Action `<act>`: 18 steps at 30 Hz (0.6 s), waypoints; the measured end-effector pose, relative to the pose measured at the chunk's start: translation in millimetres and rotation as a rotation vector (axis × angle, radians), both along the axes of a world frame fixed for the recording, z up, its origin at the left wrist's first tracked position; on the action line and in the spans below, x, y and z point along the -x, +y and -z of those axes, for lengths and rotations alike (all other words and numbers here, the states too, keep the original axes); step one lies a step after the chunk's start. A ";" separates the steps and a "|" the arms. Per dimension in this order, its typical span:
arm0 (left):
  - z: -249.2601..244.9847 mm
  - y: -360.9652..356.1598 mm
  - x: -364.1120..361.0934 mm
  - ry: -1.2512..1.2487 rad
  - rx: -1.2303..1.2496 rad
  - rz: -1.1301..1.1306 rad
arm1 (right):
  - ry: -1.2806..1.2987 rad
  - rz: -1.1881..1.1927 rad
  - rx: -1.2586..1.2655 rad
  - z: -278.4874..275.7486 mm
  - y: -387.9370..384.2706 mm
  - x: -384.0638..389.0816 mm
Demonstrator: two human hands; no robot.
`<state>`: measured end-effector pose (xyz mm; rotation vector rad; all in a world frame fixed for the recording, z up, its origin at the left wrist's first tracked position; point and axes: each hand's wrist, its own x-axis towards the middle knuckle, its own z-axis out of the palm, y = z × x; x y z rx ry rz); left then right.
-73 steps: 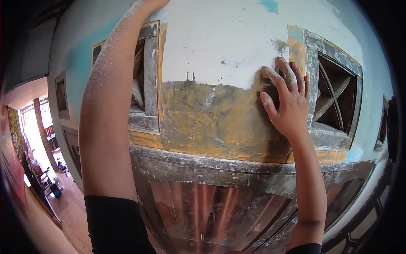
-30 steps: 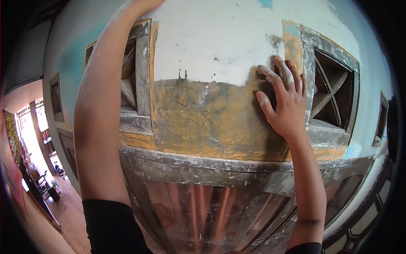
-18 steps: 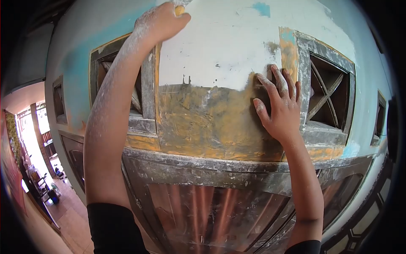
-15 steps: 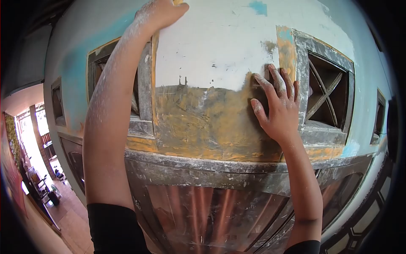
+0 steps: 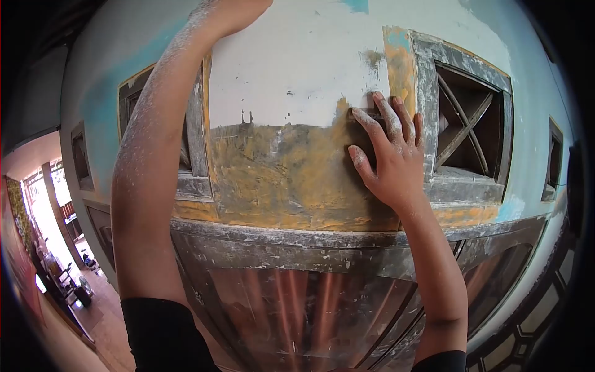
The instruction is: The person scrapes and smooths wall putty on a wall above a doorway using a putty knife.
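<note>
Two bare arms [image 5: 145, 198] in black cloth sleeves [image 5: 164, 335] rise before a wall [image 5: 297, 56], which fills the middle of the frame: chalky white above, with a rough, smeared brown-and-ochre patch [image 5: 291, 180] below. At centre right, the right hand [image 5: 393, 149] is spread wide, four fingers and thumb apart, its palm side to the wall; it grips nothing, and white dust coats the fingertips. At the top edge, the left hand [image 5: 242, 13] is cut off, so I cannot tell how far it is closed or what it holds; white powder speckles that forearm. Two large squarish wooden frames, worn grey, flank the patch, one at left [image 5: 197, 124], one at right [image 5: 426, 111] with two crossed slats [image 5: 469, 128]. Underneath runs one scuffed wooden rail [image 5: 297, 255] above a glossy pane [image 5: 310, 316] with reddish streaks.
</note>
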<state>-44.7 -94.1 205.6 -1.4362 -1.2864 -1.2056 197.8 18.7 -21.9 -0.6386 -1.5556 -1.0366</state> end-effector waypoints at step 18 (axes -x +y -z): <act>-44.5 32.3 1.9 -0.150 -0.137 0.017 | -0.006 -0.048 0.001 0.3 4.0 -4.5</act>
